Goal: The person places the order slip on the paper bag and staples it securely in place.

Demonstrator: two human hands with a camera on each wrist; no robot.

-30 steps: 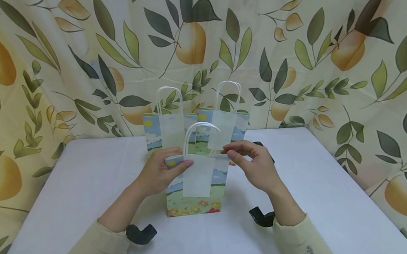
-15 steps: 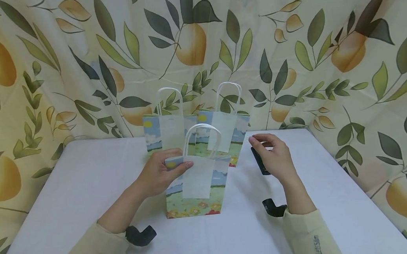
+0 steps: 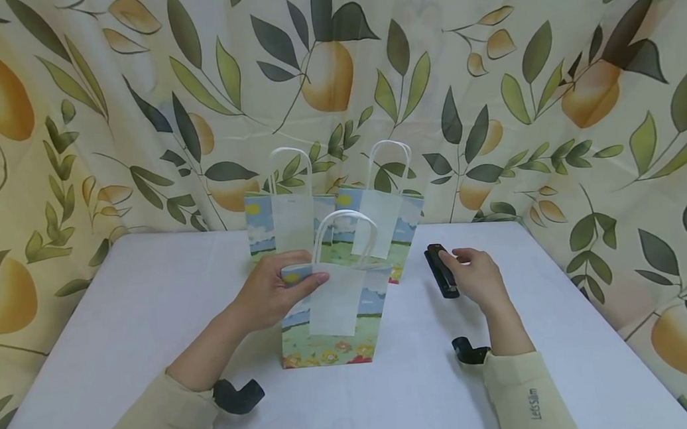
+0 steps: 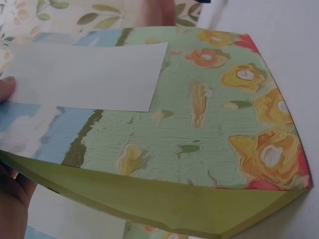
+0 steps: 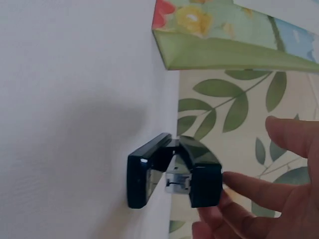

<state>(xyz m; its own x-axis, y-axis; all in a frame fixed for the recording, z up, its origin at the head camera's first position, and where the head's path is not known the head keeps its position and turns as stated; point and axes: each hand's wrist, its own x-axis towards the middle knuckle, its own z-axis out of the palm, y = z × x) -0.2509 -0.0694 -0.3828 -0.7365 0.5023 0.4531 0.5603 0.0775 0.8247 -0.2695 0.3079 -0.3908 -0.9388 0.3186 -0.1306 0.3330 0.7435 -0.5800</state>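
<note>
In the head view, my left hand grips the top left edge of a small paper gift bag, with the thumb over its front. The bag stands upright, with a white twisted handle, a plain white patch and printed flowers. My right hand is at a black stapler lying on the table. The right wrist view shows a fingertip touching the top arm of the stapler, other fingers partly behind it, and the thumb held apart. The left wrist view shows the bag's front and green side fold.
Two similar bags, the left one and the right one, stand side by side behind the held bag. All are on a white-covered table. A fruit-and-leaf patterned curtain hangs behind. A black curved mount sticks out at each wrist.
My right hand has left the front bag's top edge and moved right to the stapler. My left hand keeps its grip on the bag, which stays in place.
</note>
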